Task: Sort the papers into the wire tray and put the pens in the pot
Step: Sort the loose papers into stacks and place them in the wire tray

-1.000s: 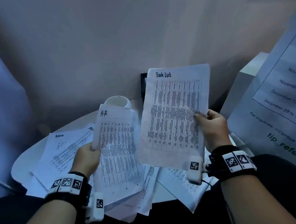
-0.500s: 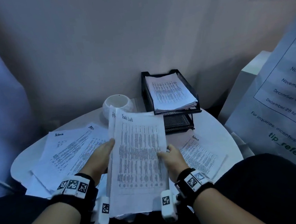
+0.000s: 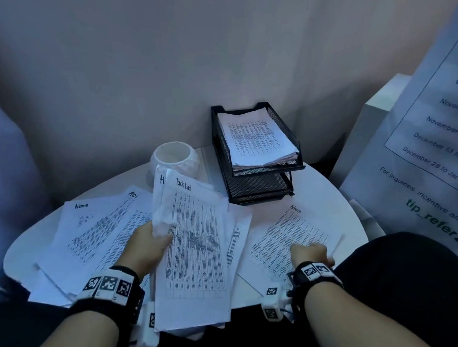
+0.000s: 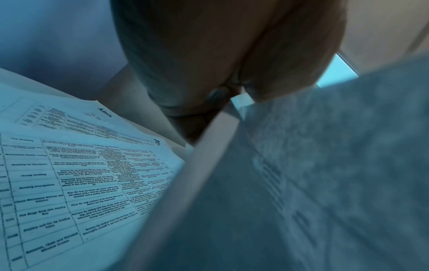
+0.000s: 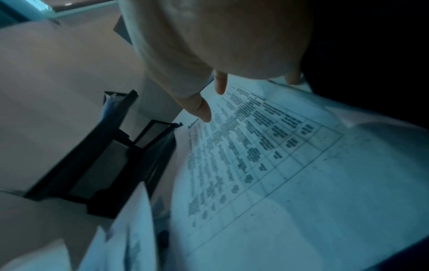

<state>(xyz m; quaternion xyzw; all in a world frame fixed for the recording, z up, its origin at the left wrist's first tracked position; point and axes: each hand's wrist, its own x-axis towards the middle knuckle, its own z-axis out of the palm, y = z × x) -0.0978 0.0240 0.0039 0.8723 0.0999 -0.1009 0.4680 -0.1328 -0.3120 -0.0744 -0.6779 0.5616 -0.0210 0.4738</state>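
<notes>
My left hand (image 3: 150,242) grips a sheaf of papers (image 3: 193,246) by its left edge, a "Task List" sheet on top and another behind; in the left wrist view the sheaf (image 4: 301,183) fills the right side. My right hand (image 3: 311,255) reaches onto an "Admin" sheet (image 3: 284,232) lying on the right of the round white table (image 3: 322,192). Its fingertips (image 5: 220,88) point down at that sheet (image 5: 278,165) and hold nothing. The black wire tray (image 3: 216,135) at the back holds a paper stack in its top tier. A white pot (image 3: 174,157) stands left of it. No pens show.
More "Admin" sheets (image 3: 87,229) are spread over the table's left half. A large printed notice (image 3: 430,154) and a white box (image 3: 378,108) stand at the right. A cardboard wall (image 3: 210,49) closes the back. My dark lap is at the table's near edge.
A second ago each hand held one sheet up. The right hand laid the Task List sheet onto the left hand's sheet, let go, and moved right and down to the Admin sheet.
</notes>
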